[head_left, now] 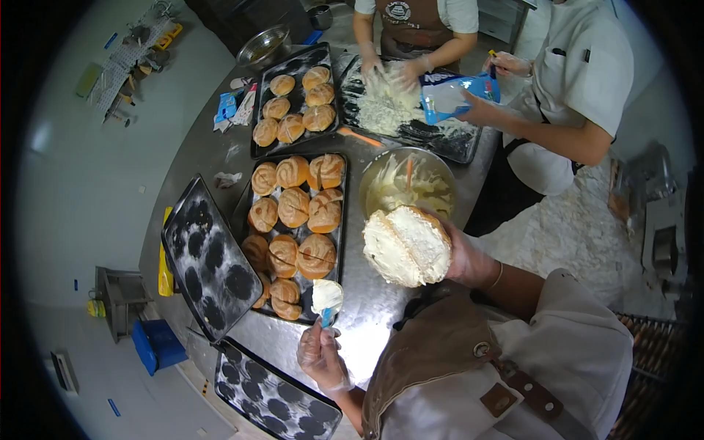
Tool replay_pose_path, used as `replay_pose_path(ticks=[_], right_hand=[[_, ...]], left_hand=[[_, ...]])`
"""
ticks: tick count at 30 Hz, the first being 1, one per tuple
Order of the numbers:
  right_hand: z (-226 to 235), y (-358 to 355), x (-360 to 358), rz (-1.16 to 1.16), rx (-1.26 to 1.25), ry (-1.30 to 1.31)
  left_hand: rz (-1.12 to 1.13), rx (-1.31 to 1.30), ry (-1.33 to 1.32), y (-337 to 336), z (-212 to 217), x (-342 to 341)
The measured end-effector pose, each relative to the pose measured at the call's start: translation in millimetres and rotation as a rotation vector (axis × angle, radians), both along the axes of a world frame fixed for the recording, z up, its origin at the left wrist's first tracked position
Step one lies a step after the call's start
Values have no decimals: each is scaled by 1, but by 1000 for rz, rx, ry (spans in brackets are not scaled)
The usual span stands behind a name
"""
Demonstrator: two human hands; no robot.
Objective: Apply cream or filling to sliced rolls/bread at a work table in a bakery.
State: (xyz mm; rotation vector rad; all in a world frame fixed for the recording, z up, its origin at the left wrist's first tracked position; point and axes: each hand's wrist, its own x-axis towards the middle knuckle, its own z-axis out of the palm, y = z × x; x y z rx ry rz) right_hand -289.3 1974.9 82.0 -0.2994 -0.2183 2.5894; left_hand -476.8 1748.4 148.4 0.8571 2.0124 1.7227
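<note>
My left hand (323, 361), in a clear glove, is closed round the blue handle of a spatula (326, 317). White cream covers the spatula's blade, which is over the near right corner of a tray of buns. My right hand (469, 258), also gloved, holds a bread bun (408, 246) from its right side. White cream is spread thickly over the bun's upward face, and a seam runs across the middle. Just beyond the bun stands a metal bowl (372, 173) with pale cream on its inside and an orange-handled tool in it.
A dark tray (339, 227) of golden buns (293, 207) lies left of the bowl, with another bun tray (257, 147) behind. Two floury trays (209, 257) (279, 396) are at the left and near edge. Opposite, one person handles flour (389, 99); another holds a blue-and-white bag (447, 99).
</note>
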Motion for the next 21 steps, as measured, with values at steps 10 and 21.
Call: replay_pose_path(ticks=[10,21], right_hand=[[41,-4,-8,69,-192,87],[69,-27,-14,5,188,-260]], left_hand=[[-9,4,28,-6,-4,-4],[84,36,6,-15,-5,-2]])
